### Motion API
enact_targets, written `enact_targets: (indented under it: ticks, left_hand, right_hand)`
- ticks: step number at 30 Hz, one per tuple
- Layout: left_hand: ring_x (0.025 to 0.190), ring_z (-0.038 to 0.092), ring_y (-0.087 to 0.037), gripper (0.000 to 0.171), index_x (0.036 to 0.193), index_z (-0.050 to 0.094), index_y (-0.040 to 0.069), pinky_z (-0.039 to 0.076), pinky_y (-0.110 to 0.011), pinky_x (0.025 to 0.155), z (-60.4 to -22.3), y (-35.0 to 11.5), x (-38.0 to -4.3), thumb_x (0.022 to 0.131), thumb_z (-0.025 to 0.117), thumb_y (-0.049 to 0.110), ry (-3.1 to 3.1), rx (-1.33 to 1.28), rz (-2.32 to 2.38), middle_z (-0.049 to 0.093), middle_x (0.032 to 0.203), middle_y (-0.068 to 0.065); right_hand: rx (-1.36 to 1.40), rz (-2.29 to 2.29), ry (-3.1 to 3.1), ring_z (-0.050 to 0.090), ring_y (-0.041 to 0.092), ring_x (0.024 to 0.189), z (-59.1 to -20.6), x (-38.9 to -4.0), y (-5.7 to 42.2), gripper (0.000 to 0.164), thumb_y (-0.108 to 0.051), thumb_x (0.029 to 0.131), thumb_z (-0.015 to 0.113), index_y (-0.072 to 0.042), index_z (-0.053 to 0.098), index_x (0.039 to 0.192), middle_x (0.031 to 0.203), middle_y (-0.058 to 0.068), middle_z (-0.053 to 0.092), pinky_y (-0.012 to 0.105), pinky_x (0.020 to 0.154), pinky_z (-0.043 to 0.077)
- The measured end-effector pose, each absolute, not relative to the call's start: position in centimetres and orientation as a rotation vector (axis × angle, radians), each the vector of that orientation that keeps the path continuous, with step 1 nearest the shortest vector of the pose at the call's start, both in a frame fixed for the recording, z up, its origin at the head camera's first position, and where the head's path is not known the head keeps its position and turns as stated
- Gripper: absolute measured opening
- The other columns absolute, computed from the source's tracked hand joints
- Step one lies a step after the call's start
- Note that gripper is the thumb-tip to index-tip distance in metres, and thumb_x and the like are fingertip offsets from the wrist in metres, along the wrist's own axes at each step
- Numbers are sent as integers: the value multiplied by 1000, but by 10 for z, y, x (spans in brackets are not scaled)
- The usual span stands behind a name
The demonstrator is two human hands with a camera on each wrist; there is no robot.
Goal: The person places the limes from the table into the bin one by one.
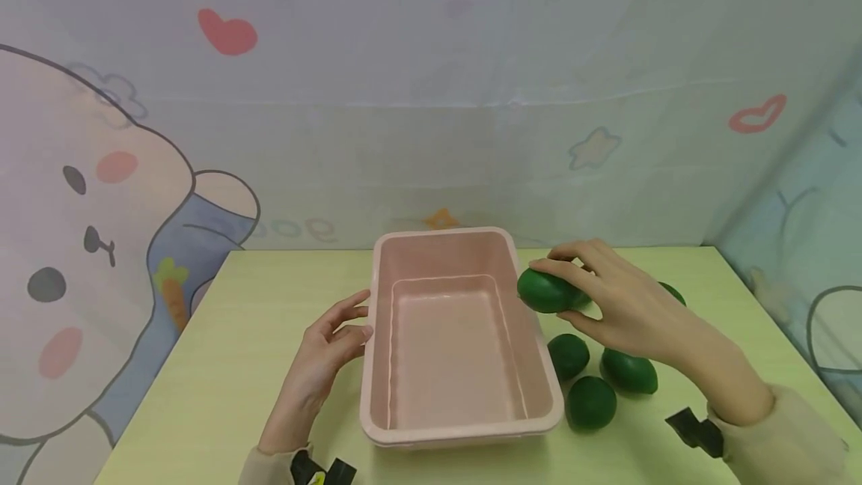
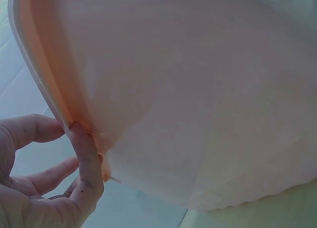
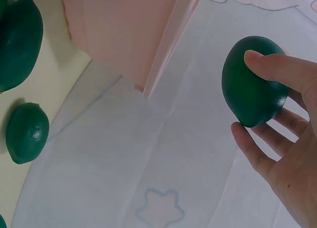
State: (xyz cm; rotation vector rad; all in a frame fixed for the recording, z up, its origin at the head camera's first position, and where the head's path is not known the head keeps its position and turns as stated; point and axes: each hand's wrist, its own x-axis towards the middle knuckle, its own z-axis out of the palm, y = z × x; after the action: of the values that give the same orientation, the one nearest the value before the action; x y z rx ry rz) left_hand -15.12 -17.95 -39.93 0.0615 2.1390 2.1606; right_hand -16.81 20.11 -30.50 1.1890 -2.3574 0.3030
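A pink rectangular plastic basin (image 1: pixel 444 365) stands on the table, with nothing inside it. At its left side, my left hand (image 1: pixel 330 346) has thumb and fingers at the rim; the left wrist view shows them pinching the rim's edge (image 2: pixel 37 69). My right hand (image 1: pixel 622 302) holds a smooth, mango-shaped green fruit (image 1: pixel 547 290) just off the basin's right rim. In the right wrist view the thumb presses one face of that fruit (image 3: pixel 252 89), with fingers behind and below it.
More green fruits lie on the table to the basin's right, among them a near round one (image 1: pixel 591 403), a pointed one (image 1: pixel 629 371) and one by the basin wall (image 1: pixel 568 355). Another (image 1: pixel 672 293) is partly hidden behind my right hand. A printed cloth (image 1: pixel 431 111) hangs behind the table.
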Motion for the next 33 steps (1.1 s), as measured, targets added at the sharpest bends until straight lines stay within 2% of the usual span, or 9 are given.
enact_targets:
  ticks: [17,33]
  left_hand:
    - [91,65,-6,52,142,45,11,56,-28,82,-398,-180,-150,91,59,5,2146,68,2151,50,121,-7]
    - [90,65,-7,52,142,46,10,56,-28,82,-398,-179,-150,91,60,5,2145,67,2157,51,118,-5]
  right_hand:
    - [1239,275,-2376,53,22,107,-300,-184,186,64,-12,73,81,-17,54,131,121,6,53,38,79,51]
    - [1337,261,-2372,54,22,110,-297,-196,161,59,-16,77,79,-16,54,131,123,4,54,39,89,49]
